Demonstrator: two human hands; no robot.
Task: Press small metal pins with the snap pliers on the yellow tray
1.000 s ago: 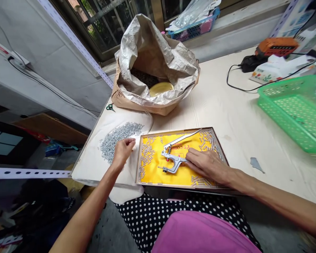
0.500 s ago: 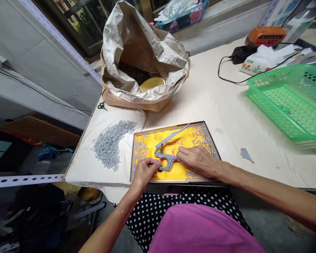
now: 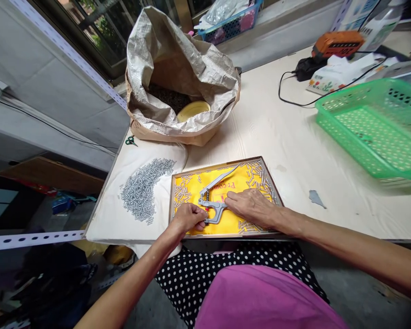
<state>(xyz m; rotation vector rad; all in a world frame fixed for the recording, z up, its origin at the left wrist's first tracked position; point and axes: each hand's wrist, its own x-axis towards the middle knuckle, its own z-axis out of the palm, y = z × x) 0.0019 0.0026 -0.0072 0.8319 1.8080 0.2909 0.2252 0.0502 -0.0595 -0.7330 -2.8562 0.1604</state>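
Note:
My right hand [image 3: 251,208] is closed around the lower handle of grey snap-fastener pliers [image 3: 217,214]. Their upper handle angles up and away, with a dark spring between the handles and a red bit in the jaw. At the jaw end, my left hand [image 3: 188,216] pinches thumb and fingers together; whatever lies between the fingertips is too small or hidden to make out. Both hands are over a shallow tray [image 3: 172,194] with a yellow lining. Small silvery metal pieces [image 3: 258,176] lie scattered around the tray's edges.
Left of the tray, a heap of small metal pieces [image 3: 140,192] rests on white cloth near green-handled scissors [image 3: 131,141]. Behind stands an open woven sack [image 3: 178,132] holding dark contents and a yellow dish [image 3: 194,109]. A green basket [image 3: 366,155] and an orange device [image 3: 337,45] are at right.
The view has shifted slightly. My left hand stays pinched at the jaw of the pliers, and my right hand keeps its hold on the handle.

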